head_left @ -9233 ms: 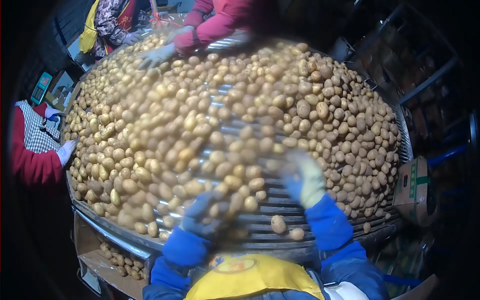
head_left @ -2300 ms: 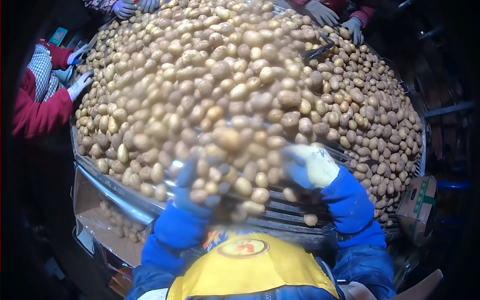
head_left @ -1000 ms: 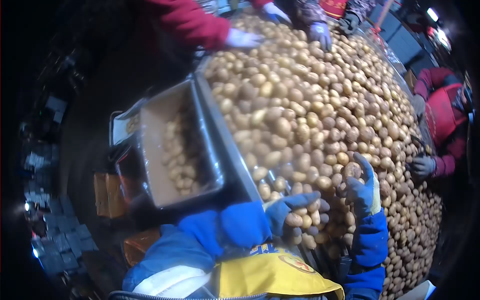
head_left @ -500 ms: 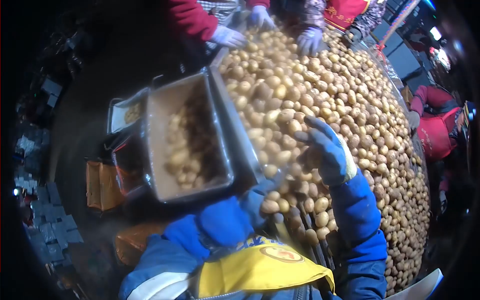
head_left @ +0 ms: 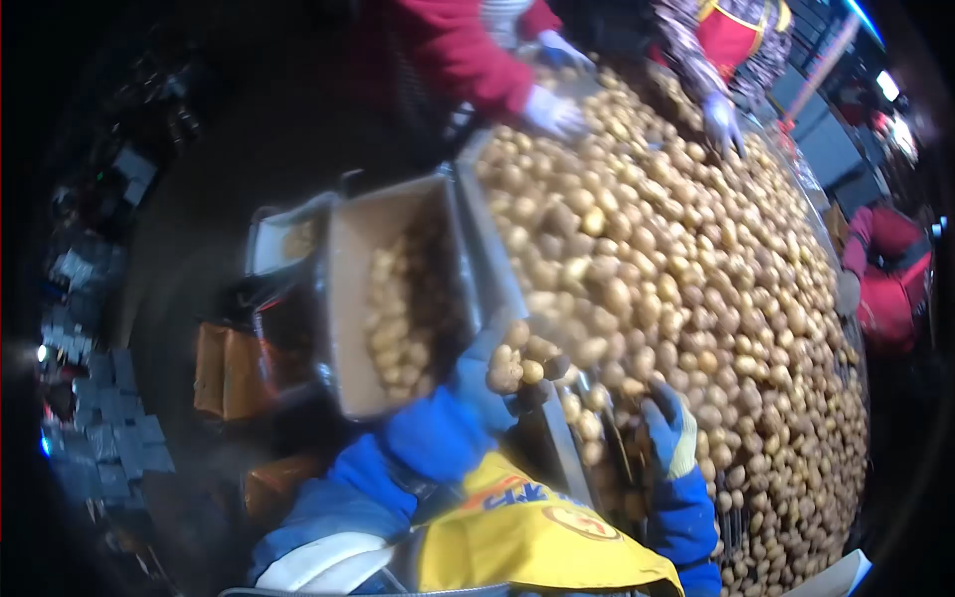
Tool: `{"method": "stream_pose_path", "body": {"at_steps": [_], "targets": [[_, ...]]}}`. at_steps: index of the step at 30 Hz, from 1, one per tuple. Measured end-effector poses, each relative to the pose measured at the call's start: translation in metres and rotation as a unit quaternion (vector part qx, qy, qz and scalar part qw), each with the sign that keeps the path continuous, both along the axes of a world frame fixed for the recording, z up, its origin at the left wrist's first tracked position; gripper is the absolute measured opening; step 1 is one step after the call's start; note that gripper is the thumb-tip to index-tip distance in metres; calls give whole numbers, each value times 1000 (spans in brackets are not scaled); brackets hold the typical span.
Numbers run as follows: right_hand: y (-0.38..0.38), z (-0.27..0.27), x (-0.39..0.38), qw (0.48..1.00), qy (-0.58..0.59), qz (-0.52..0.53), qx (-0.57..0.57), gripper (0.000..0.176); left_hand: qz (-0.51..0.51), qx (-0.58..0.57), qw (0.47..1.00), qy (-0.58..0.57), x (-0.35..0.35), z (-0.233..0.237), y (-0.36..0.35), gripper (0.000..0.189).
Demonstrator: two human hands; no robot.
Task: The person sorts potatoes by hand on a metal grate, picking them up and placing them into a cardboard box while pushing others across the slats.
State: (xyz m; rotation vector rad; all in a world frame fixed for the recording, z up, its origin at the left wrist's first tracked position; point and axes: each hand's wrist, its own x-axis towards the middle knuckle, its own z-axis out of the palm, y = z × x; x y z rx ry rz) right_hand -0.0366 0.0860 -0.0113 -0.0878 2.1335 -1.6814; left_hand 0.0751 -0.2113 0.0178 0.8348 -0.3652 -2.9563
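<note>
My left hand [head_left: 481,376], in a blue glove, cups several potatoes [head_left: 519,360] near the metal rim of the sorting table. It is beside the right edge of a lined box [head_left: 348,298] that has potatoes in its bottom. My right hand [head_left: 670,430], gloved in blue with a pale cuff, is low over the table next to the potato pile [head_left: 686,289]. Its fingers are bent but apart, and I see nothing held in them. Dark slats [head_left: 627,448] show between the potatoes to its left.
Co-workers' gloved hands [head_left: 553,111] and another gloved hand [head_left: 721,121] are at the far side of the pile. A person in red [head_left: 890,289] stands at the right. Left of the box are a smaller white tub [head_left: 279,247] and an orange-brown bag [head_left: 227,370].
My left hand has risen toward the box and now shows a handful of potatoes. My right hand has come down from over the pile toward my body. The whole view has shifted.
</note>
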Motion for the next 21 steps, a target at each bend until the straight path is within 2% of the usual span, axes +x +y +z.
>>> {"method": "stream_pose_path", "body": {"at_steps": [1, 2, 4, 5, 6, 7, 8, 10, 13, 14, 15, 17, 19, 20, 21], "targets": [[-2, -11, 0, 996, 76, 29, 48, 41, 16, 2, 1000, 7, 7, 4, -10, 49], [1, -16, -1, 992, 94, 50, 65, 38, 32, -11, 998, 43, 18, -29, -26, 46], [-29, 43, -3, 996, 15, 38, 77, 32, 116, 15, 992, 39, 35, -17, -49, 44], [-32, 49, -8, 997, -41, 32, 54, 30, 155, 29, 987, 38, 43, -9, -60, 43], [-32, 46, -10, 997, -49, 22, 48, 31, 205, 8, 979, -10, 51, 0, -72, 43], [-27, 40, -10, 997, -59, 12, 45, 32, 224, 9, 974, 32, 61, 2, -88, 43], [-7, 12, -14, 996, 25, 61, 61, 35, 242, 11, 967, 75, 70, 4, -106, 44], [-6, 7, -16, 998, -21, 40, 41, 44, 278, -108, 950, 90, 90, -12, -156, 47], [1, -5, -20, 999, -16, 37, 28, 46, 394, -97, 912, 66, 85, -11, -254, 59], [-10, 14, -18, 997, -70, 33, 25, 49, 427, -79, 899, 55, 83, -14, -293, 64], [-11, 14, -18, 997, -66, 34, 25, 48, 429, -152, 890, 15, 99, -58, -342, 67], [-5, 9, -19, 998, -53, 25, 26, 47, 374, -387, 842, -48, 128, -132, -382, 70], [5, -10, -19, 999, -32, 8, 42, 43, 406, -169, 865, -240, 88, -57, -334, 72], [10, -20, -20, 999, -22, 0, 50, 41, 403, -207, 848, -275, 82, -63, -324, 67], [-8, -3, -17, 999, -7, 1, 52, 43, 396, -276, 830, -279, 78, -68, -308, 63]]}}
